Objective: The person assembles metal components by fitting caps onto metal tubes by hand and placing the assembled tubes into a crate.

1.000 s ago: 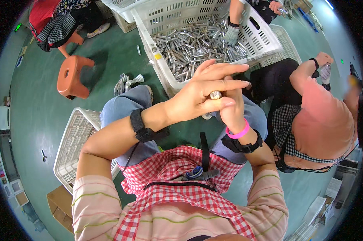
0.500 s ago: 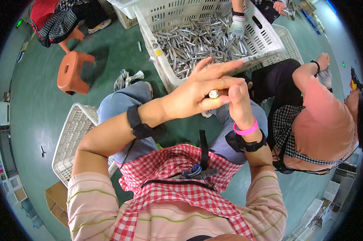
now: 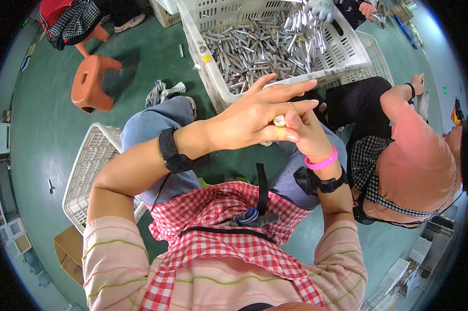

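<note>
My left hand (image 3: 244, 118) and my right hand (image 3: 313, 136) meet in front of the near edge of a white crate. The left thumb and index finger close around a small silvery metal piece (image 3: 279, 121), of which only a rounded, shiny end shows. The other left fingers stretch out to the right. My right thumb presses beside the piece; most of the right fingers are hidden behind the left hand. Several short metal tubes (image 3: 244, 54) fill the white crate (image 3: 221, 98) beyond my hands.
A co-worker's gloved hand (image 3: 319, 9) is at the crate's far side, by shiny tubes. Another person (image 3: 415, 150) sits close on my right. An orange stool (image 3: 93, 83) and gloves (image 3: 164, 93) are on the left; a white basket (image 3: 83, 176) stands beside my left leg.
My right thumb has tilted left toward the metal piece, while both hands stay together. The co-worker's gloved hand has moved up and away, toward the crate's far edge.
</note>
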`<control>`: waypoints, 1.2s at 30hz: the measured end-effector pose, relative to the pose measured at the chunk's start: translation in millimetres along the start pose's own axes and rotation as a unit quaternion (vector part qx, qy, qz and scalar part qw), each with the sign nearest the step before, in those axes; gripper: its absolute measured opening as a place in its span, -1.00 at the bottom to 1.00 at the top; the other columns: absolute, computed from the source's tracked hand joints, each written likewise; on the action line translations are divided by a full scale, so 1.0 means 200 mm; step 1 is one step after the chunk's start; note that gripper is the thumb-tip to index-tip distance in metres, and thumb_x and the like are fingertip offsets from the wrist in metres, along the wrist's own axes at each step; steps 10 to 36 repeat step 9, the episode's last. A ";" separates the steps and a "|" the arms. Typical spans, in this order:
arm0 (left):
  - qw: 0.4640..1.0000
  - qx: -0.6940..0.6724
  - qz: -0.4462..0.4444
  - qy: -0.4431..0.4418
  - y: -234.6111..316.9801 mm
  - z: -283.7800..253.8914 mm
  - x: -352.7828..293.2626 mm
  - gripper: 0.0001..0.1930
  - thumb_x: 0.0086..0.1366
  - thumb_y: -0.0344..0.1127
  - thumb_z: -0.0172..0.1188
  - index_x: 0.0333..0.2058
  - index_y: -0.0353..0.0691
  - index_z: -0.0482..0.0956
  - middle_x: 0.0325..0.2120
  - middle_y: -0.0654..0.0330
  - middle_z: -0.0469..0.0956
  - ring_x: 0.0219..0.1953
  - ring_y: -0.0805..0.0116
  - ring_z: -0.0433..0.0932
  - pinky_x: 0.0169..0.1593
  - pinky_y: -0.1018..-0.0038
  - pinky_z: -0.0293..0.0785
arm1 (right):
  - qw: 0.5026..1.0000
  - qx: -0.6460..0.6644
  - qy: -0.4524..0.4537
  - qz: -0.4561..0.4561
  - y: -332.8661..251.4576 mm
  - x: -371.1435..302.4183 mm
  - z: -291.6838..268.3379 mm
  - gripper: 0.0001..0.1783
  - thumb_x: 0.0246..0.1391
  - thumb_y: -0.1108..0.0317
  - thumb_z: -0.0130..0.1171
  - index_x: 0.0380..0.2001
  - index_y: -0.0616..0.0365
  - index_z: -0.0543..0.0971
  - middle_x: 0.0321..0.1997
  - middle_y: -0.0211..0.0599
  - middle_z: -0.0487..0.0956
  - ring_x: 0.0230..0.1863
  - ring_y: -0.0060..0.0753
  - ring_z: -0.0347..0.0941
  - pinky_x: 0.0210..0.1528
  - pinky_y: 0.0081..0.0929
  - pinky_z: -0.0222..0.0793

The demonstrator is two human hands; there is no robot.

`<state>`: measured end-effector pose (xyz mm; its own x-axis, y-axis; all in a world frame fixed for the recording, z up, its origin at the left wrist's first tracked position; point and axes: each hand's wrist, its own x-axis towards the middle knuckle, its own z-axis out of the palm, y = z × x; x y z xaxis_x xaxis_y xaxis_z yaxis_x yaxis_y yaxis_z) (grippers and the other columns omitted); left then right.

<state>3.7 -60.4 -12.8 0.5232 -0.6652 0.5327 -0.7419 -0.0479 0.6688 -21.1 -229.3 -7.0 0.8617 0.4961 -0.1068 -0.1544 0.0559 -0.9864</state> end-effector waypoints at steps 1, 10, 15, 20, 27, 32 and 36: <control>1.000 0.001 0.000 0.001 0.01 -0.01 0.00 -0.37 0.17 0.17 -0.10 0.12 -0.08 0.26 0.22 0.07 0.02 0.21 0.08 0.11 0.20 -0.09 -0.28 | 1.000 -0.001 -0.001 0.000 0.00 0.00 0.01 -0.57 0.05 -0.06 0.06 -0.41 0.15 0.53 -0.61 -0.60 0.37 -0.61 -0.79 0.20 -0.63 -0.76 0.02; 0.999 -0.035 -0.021 0.025 0.02 -0.03 -0.01 -0.42 0.23 0.11 -0.12 0.13 -0.08 0.24 0.21 0.07 0.07 0.20 0.08 0.14 0.20 -0.09 -0.30 | 0.990 0.136 -0.022 0.045 0.05 0.03 0.06 -0.33 0.02 -0.27 -0.09 -0.12 0.15 0.37 -0.49 -0.50 0.39 -0.55 -0.78 0.24 -0.64 -0.75 0.04; 0.999 -0.035 -0.021 0.025 0.02 -0.03 -0.01 -0.42 0.23 0.11 -0.12 0.13 -0.08 0.24 0.21 0.07 0.07 0.20 0.08 0.14 0.20 -0.09 -0.30 | 0.990 0.136 -0.022 0.045 0.05 0.03 0.06 -0.33 0.02 -0.27 -0.09 -0.12 0.15 0.37 -0.49 -0.50 0.39 -0.55 -0.78 0.24 -0.64 -0.75 0.04; 0.999 -0.035 -0.021 0.025 0.02 -0.03 -0.01 -0.42 0.23 0.11 -0.12 0.13 -0.08 0.24 0.21 0.07 0.07 0.20 0.08 0.14 0.20 -0.09 -0.30 | 0.990 0.136 -0.022 0.045 0.05 0.03 0.06 -0.33 0.02 -0.27 -0.09 -0.12 0.15 0.37 -0.49 -0.50 0.39 -0.55 -0.78 0.24 -0.64 -0.75 0.04; 0.999 -0.035 -0.021 0.025 0.02 -0.03 -0.01 -0.42 0.23 0.11 -0.12 0.13 -0.08 0.24 0.21 0.07 0.07 0.20 0.08 0.14 0.20 -0.09 -0.30 | 0.990 0.136 -0.022 0.045 0.05 0.03 0.06 -0.33 0.02 -0.27 -0.09 -0.12 0.15 0.37 -0.49 -0.50 0.39 -0.55 -0.78 0.24 -0.64 -0.75 0.04; 0.999 -0.035 -0.021 0.025 0.02 -0.03 -0.01 -0.42 0.23 0.11 -0.12 0.13 -0.08 0.24 0.21 0.07 0.07 0.20 0.08 0.14 0.20 -0.09 -0.30 | 0.990 0.136 -0.022 0.045 0.05 0.03 0.06 -0.33 0.02 -0.27 -0.09 -0.12 0.15 0.37 -0.49 -0.50 0.39 -0.55 -0.78 0.24 -0.64 -0.75 0.04; 0.999 -0.035 -0.021 0.025 0.02 -0.03 -0.01 -0.42 0.23 0.11 -0.12 0.13 -0.08 0.24 0.21 0.07 0.07 0.20 0.08 0.14 0.20 -0.09 -0.30 | 0.990 0.136 -0.022 0.045 0.05 0.03 0.06 -0.33 0.02 -0.27 -0.09 -0.12 0.15 0.37 -0.49 -0.50 0.39 -0.55 -0.78 0.24 -0.64 -0.75 0.04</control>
